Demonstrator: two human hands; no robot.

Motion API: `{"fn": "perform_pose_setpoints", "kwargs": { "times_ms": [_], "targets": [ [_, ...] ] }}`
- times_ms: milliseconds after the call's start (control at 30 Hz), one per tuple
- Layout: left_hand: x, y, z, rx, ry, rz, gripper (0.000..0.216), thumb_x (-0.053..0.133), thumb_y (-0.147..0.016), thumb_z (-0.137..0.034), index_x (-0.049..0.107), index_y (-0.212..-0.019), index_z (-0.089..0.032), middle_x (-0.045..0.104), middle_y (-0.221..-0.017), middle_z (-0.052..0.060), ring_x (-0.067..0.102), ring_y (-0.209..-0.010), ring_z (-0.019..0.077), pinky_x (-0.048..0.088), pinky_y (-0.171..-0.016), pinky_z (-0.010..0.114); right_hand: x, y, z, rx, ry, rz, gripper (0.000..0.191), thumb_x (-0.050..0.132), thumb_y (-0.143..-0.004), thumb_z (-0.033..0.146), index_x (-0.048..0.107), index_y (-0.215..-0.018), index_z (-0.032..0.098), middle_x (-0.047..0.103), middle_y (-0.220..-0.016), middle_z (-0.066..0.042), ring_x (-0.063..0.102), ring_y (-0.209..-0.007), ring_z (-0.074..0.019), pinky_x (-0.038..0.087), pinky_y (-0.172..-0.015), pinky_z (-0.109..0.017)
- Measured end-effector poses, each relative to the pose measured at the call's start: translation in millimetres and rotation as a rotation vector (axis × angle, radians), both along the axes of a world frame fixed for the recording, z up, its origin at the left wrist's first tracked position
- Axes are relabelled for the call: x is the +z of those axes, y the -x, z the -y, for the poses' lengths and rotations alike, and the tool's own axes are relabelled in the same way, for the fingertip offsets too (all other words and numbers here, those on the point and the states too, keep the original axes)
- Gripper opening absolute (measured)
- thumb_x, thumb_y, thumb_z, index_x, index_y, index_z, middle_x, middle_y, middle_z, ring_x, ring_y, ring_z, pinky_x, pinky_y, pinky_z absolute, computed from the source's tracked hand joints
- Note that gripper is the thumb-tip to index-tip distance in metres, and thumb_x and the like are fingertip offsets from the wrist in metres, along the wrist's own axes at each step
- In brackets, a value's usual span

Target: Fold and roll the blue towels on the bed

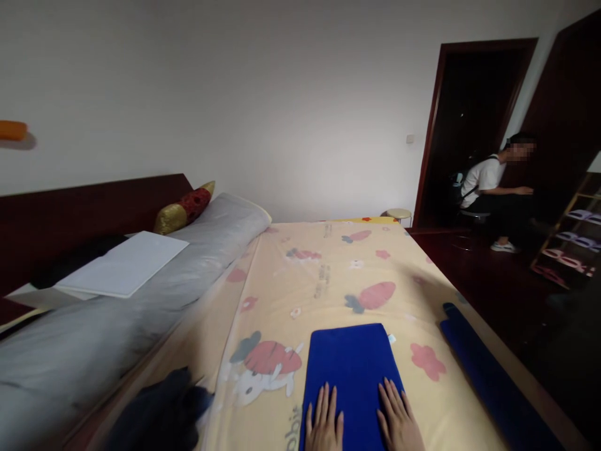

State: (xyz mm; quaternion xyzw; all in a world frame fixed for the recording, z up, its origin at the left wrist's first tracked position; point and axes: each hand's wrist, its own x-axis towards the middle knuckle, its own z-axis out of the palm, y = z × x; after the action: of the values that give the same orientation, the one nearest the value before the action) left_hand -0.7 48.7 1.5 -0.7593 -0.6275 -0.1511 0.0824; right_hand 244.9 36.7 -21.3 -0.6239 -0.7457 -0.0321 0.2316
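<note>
A folded blue towel (350, 363) lies flat on the bed sheet (323, 275), which is pale yellow with a carrot and rabbit print. My left hand (325, 423) rests flat on the towel's near left part, fingers stretched forward. My right hand (399, 419) lies flat on the towel's near right edge, fingers also extended. Neither hand holds anything.
A second blue cloth strip (488, 376) runs along the bed's right edge. A dark garment (159, 416) lies at the near left. A grey rolled quilt (141, 294) with a white board (124, 266) and a gold-red pillow (185, 210) lies left. Another person (493, 191) sits by the doorway.
</note>
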Motion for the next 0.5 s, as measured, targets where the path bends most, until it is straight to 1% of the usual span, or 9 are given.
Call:
{"fn": "perform_pose_setpoints", "kwargs": {
  "times_ms": [100, 167, 200, 267, 300, 367, 400, 467, 500],
  "targets": [
    [0.5, 30.0, 27.1, 0.040, 0.088, 0.015, 0.050, 0.032, -0.092, -0.034, 0.023, -0.142, -0.034, 0.040, -0.149, -0.003, 0.045, -0.134, 0.0174, 0.045, -0.107, 0.040, -6.8, -28.0, 31.2, -0.019, 0.019, 0.000, 0.058, 0.041, -0.092, 0.047, 0.029, -0.145, 0.028, 0.040, -0.148, -0.004, 0.043, -0.134, -0.0255, 0.045, -0.106, -0.045],
    [4.9, 36.2, 37.4, 0.076, 0.131, 0.031, 0.049, 0.032, -0.092, -0.033, 0.028, -0.140, -0.035, 0.040, -0.149, -0.003, 0.045, -0.135, 0.0185, 0.042, -0.110, 0.043, -1.7, -32.4, 41.6, -0.057, 0.075, -0.008, 0.054, 0.040, -0.092, 0.044, 0.035, -0.143, 0.026, 0.040, -0.148, -0.006, 0.044, -0.133, -0.0278, 0.045, -0.106, -0.050],
    [8.2, 33.2, 40.2, 0.099, 0.138, 0.038, 0.048, 0.032, -0.092, -0.032, 0.030, -0.140, -0.035, 0.041, -0.148, -0.003, 0.044, -0.135, 0.0197, 0.040, -0.111, 0.046, 3.7, -28.6, 43.8, -0.072, 0.100, -0.017, 0.052, 0.038, -0.092, 0.042, 0.037, -0.142, 0.025, 0.038, -0.148, -0.006, 0.043, -0.134, -0.0287, 0.044, -0.106, -0.052],
    [15.8, 15.0, 42.3, 0.121, 0.121, 0.053, 0.049, 0.030, -0.091, -0.027, 0.031, -0.140, -0.034, 0.041, -0.148, -0.002, 0.043, -0.136, 0.0215, 0.037, -0.113, 0.051, 18.5, -9.6, 43.7, -0.062, 0.135, -0.047, 0.050, 0.035, -0.093, 0.035, 0.036, -0.142, 0.026, 0.034, -0.150, -0.005, 0.039, -0.136, -0.0283, 0.041, -0.109, -0.052],
    [19.5, 1.2, 42.1, 0.102, 0.108, 0.063, 0.050, 0.030, -0.091, -0.025, 0.030, -0.141, -0.033, 0.040, -0.149, -0.002, 0.042, -0.137, 0.0212, 0.036, -0.113, 0.050, 26.8, 4.0, 42.2, -0.026, 0.147, -0.064, 0.051, 0.034, -0.093, 0.032, 0.033, -0.143, 0.027, 0.031, -0.151, -0.004, 0.036, -0.138, -0.0270, 0.039, -0.110, -0.052],
    [25.5, -29.0, 41.0, 0.013, 0.099, 0.080, 0.053, 0.029, -0.091, -0.021, 0.026, -0.142, -0.032, 0.037, -0.151, -0.003, 0.039, -0.139, 0.0188, 0.037, -0.114, 0.045, 41.9, 33.0, 38.6, 0.077, 0.180, -0.095, 0.052, 0.032, -0.093, 0.028, 0.026, -0.145, 0.029, 0.027, -0.153, -0.001, 0.031, -0.141, -0.0239, 0.036, -0.114, -0.048],
    [27.4, -42.3, 40.6, -0.032, 0.105, 0.085, 0.054, 0.029, -0.091, -0.021, 0.024, -0.143, -0.032, 0.036, -0.151, -0.003, 0.039, -0.139, 0.0176, 0.038, -0.114, 0.042, 47.5, 45.5, 37.1, 0.121, 0.204, -0.103, 0.052, 0.031, -0.094, 0.028, 0.024, -0.146, 0.029, 0.027, -0.153, 0.000, 0.030, -0.141, -0.0230, 0.035, -0.114, -0.046],
    [28.9, -58.8, 41.1, -0.097, 0.130, 0.087, 0.053, 0.030, -0.091, -0.022, 0.025, -0.143, -0.031, 0.038, -0.150, -0.003, 0.040, -0.138, 0.0167, 0.040, -0.112, 0.039, 53.1, 60.7, 36.0, 0.183, 0.236, -0.107, 0.051, 0.031, -0.095, 0.030, 0.025, -0.145, 0.028, 0.028, -0.152, -0.001, 0.031, -0.140, -0.0225, 0.035, -0.115, -0.045],
    [28.7, -60.3, 42.2, -0.111, 0.138, 0.085, 0.052, 0.029, -0.091, -0.023, 0.025, -0.143, -0.032, 0.038, -0.150, -0.003, 0.041, -0.137, 0.0167, 0.041, -0.111, 0.039, 52.9, 62.3, 36.7, 0.197, 0.237, -0.104, 0.050, 0.031, -0.095, 0.031, 0.026, -0.145, 0.028, 0.030, -0.152, -0.001, 0.032, -0.140, -0.0226, 0.036, -0.114, -0.044]
  ]
}}
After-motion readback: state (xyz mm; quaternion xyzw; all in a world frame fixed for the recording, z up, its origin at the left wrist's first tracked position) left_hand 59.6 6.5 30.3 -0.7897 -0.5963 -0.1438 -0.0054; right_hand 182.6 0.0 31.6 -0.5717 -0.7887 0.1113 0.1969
